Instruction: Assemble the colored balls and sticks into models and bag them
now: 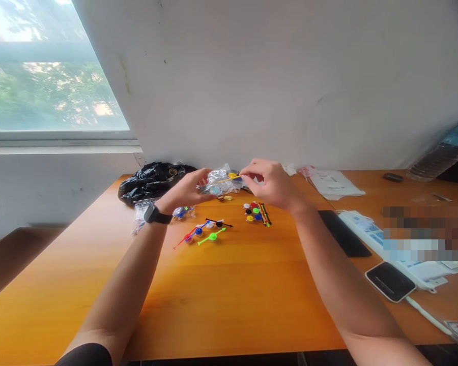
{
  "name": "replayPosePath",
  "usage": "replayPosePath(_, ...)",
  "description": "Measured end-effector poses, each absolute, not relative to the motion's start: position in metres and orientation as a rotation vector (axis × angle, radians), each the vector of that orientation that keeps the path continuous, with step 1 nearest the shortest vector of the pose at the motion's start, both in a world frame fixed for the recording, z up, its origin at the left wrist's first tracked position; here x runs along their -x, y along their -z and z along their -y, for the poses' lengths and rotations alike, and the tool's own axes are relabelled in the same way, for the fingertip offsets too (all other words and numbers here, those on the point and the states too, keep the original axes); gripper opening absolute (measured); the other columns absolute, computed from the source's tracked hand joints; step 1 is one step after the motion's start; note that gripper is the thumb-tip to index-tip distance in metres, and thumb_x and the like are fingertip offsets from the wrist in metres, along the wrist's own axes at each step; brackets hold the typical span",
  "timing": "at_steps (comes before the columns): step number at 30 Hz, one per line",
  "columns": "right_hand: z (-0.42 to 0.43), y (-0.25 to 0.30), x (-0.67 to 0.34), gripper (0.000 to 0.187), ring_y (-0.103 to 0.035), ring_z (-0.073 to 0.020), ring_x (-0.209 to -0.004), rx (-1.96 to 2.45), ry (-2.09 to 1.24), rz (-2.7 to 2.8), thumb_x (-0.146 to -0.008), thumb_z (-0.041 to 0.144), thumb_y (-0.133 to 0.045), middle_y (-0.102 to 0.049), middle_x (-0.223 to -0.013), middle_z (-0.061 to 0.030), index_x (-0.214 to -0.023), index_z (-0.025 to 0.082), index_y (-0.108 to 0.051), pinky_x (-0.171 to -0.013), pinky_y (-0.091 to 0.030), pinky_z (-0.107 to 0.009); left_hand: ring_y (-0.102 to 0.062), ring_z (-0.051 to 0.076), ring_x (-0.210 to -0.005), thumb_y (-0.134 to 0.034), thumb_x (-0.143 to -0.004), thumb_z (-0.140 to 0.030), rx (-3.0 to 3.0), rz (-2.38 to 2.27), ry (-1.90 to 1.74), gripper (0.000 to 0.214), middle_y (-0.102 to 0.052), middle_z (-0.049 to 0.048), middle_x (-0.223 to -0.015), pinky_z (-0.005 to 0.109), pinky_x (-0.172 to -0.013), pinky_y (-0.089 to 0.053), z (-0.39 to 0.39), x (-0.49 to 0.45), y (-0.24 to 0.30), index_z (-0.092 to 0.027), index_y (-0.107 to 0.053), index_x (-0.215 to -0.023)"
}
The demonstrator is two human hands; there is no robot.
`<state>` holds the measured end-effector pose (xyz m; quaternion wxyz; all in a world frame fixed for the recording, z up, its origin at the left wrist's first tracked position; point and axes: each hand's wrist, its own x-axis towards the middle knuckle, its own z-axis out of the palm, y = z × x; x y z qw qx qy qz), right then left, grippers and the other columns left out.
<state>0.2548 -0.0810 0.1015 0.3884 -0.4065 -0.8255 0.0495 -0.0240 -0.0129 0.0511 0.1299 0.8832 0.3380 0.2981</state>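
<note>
My left hand point(185, 191), with a black watch on its wrist, is closed around the edge of a clear plastic bag point(219, 175). My right hand point(270, 184) pinches the end of a yellow arrow spinner point(232, 176), which lies across the front of the bag; whether it is inside cannot be told. Below the hands stand assembled spinners: a green one point(212, 237), a blue one point(199, 231), a red one point(188, 238) and a black-arrowed one point(219, 223). To their right are loose coloured bases point(249, 218) and a bundle of arrows point(264, 215).
A black plastic bag point(145, 183) lies at the back left, with small clear packets point(140, 208) before it. On the right are a dark phone point(343, 233), a white power strip point(389, 254), a black-and-white device point(390, 281) and a white packet point(334, 184).
</note>
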Motion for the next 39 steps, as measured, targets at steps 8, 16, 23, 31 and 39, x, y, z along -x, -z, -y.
replayPosePath(8,0.074,-0.094,-0.260,0.026,-0.052,-0.0162,-0.072,1.057,-0.231,2.196,-0.101,0.026,-0.058,-0.067,-0.095,-0.0067,-0.091,0.021,-0.081,-0.065,-0.038,-0.033,-0.061,0.022,-0.090,-0.079,-0.085,-0.060,-2.495,-0.924,-0.862,0.073,-0.070,0.0069,-0.110,0.036,-0.080,-0.053,0.017,0.019,-0.052,-0.023,-0.060,-0.144)
replayPosePath(16,0.063,-0.087,-0.264,0.021,-0.058,-0.0174,-0.073,1.052,-0.195,2.041,-0.095,0.022,-0.061,-0.072,-0.094,-0.0079,-0.092,0.019,-0.081,-0.068,-0.044,-0.033,-0.062,0.024,-0.093,-0.080,-0.084,-0.061,-2.465,-0.955,-0.928,0.076,-0.070,0.0085,-0.115,0.038,-0.083,-0.054,0.017,0.015,-0.051,-0.023,-0.059,-0.146)
replayPosePath(23,0.069,-0.089,-0.256,0.019,-0.059,-0.0176,-0.074,1.030,-0.317,2.022,-0.094,0.025,-0.062,-0.072,-0.092,-0.0073,-0.090,0.019,-0.080,-0.067,-0.044,-0.032,-0.061,0.029,-0.111,-0.082,-0.083,-0.062,-2.489,-0.997,-1.040,0.084,-0.066,0.0110,-0.131,0.041,-0.097,-0.052,0.020,0.014,-0.050,-0.026,-0.054,-0.153)
replayPosePath(31,0.067,-0.079,-0.238,0.023,-0.058,-0.0181,-0.080,0.910,-0.492,2.043,-0.098,0.028,-0.058,-0.072,-0.097,-0.0076,-0.097,0.018,-0.079,-0.072,-0.045,-0.032,-0.058,0.035,-0.122,-0.084,-0.081,-0.066,-2.546,-0.979,-0.933,0.091,-0.065,0.0137,-0.136,0.047,-0.105,-0.048,0.023,0.003,-0.047,-0.023,-0.051,-0.155)
replayPosePath(39,0.072,-0.078,-0.237,0.022,-0.061,-0.0224,-0.092,0.885,-0.528,2.205,-0.098,0.025,-0.061,-0.076,-0.092,-0.0044,-0.097,0.025,-0.082,-0.080,-0.046,-0.036,-0.058,0.033,-0.115,-0.085,-0.080,-0.066,-2.517,-0.944,-1.013,0.084,-0.067,0.0114,-0.120,0.044,-0.101,-0.047,0.024,-0.002,-0.048,-0.023,-0.058,-0.148)
